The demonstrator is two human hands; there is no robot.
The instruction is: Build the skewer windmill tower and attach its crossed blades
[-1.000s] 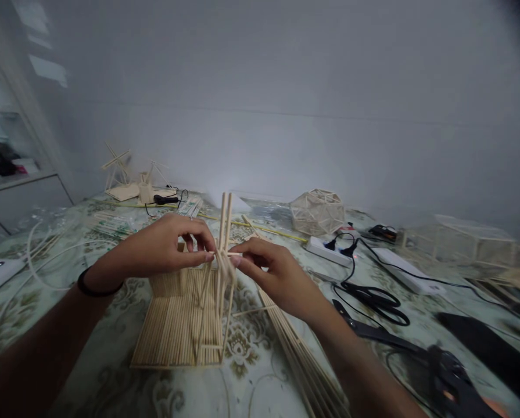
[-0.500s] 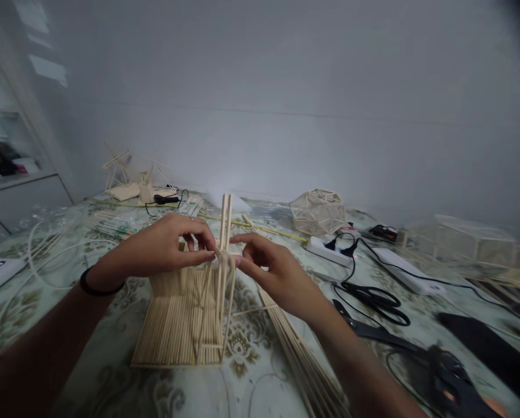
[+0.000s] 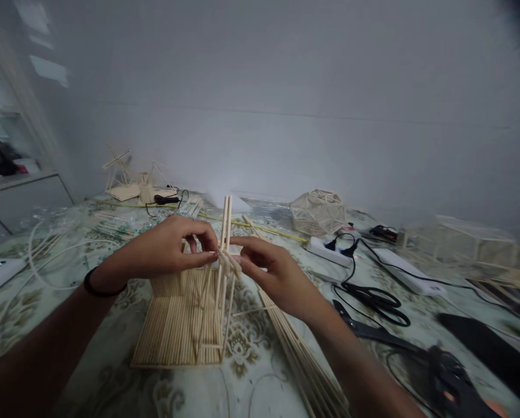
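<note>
stick model [image 3: 176, 325] on the bench [image 3: 251, 371], its light, brittle upright sticks [image 3: 226, 223] pinched at the joint in the left hand [image 3: 164, 249] grip, right hand [image 3: 277, 276] touching there, grip state unclear; probably best held near the joint.

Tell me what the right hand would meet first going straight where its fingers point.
Probably the upright sticks: the right hand points left at them, almost touching. The left hand sits just beyond; depth is unclear.
</note>
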